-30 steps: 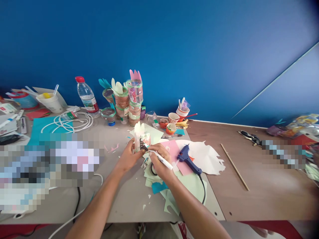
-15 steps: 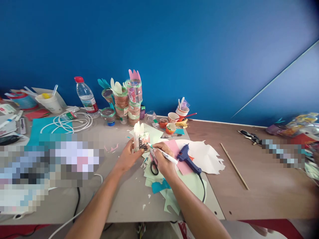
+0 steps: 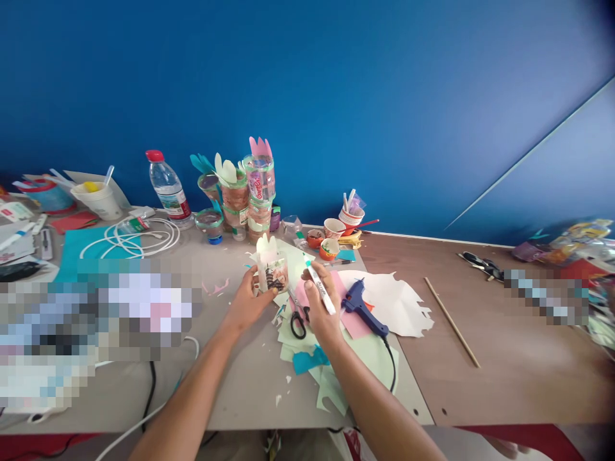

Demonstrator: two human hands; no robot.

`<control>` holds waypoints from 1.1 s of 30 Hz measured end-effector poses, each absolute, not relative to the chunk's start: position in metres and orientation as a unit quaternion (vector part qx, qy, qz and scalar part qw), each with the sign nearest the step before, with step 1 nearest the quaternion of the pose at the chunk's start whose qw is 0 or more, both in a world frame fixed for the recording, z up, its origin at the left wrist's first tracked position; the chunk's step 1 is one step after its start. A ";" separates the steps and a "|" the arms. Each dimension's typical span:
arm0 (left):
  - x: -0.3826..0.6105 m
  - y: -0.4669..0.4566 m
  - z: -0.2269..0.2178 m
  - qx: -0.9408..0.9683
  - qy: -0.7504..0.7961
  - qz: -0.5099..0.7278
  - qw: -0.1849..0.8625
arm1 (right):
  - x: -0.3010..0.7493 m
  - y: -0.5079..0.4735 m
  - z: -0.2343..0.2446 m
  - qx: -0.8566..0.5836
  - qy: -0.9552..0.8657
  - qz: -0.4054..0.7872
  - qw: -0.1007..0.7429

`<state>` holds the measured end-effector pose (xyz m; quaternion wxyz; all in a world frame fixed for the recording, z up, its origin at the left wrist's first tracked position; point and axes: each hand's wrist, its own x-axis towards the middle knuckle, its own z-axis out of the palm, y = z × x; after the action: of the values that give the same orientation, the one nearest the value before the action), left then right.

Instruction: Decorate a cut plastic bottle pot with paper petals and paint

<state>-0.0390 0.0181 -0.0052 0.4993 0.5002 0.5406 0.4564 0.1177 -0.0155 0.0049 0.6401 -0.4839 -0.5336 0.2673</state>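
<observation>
My left hand (image 3: pixel 247 299) grips a small clear plastic cup (image 3: pixel 277 274) with pale paper petals standing from its top and dark marks on its side. A white acrylic paint marker (image 3: pixel 321 289) with a green tip is pinched in my right hand (image 3: pixel 323 314). Its tip points up and away, apart from the cup. Black-handled scissors (image 3: pixel 298 325) lie beneath, close to my right hand, on pale green paper scraps (image 3: pixel 331 390). A blue glue gun (image 3: pixel 362 308) rests to the right on pink and white paper.
Decorated cup towers (image 3: pixel 259 192) and a red-capped water bottle (image 3: pixel 167 192) stand along the blue wall. Small paper cups (image 3: pixel 334 228) sit right of them. A coiled white cable (image 3: pixel 129 238) lies on the left; a wooden stick (image 3: pixel 451 321) lies on the right.
My right hand has drawn the marker away from the cup, slightly right, and tilted its tip upward. My left hand still holds the cup in nearly the same place.
</observation>
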 end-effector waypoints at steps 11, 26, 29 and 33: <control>-0.040 0.011 -0.008 0.552 0.463 0.469 0.510 | 0.119 0.001 -0.026 -0.472 -0.647 0.271 0.534; -0.049 0.020 -0.021 0.542 0.509 0.479 0.468 | 0.118 0.012 -0.024 -0.480 -0.610 0.353 0.523; -0.054 0.024 -0.020 0.481 0.589 0.500 0.414 | 0.118 0.012 -0.024 -0.482 -0.608 0.338 0.532; -0.058 0.030 -0.023 0.423 0.570 0.564 0.422 | 0.116 0.013 -0.027 -0.486 -0.618 0.335 0.519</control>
<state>-0.0579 0.0302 -0.0227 0.4218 0.4229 0.5704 0.5638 0.1160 0.0126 -0.0275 0.5190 -0.4862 -0.6179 0.3354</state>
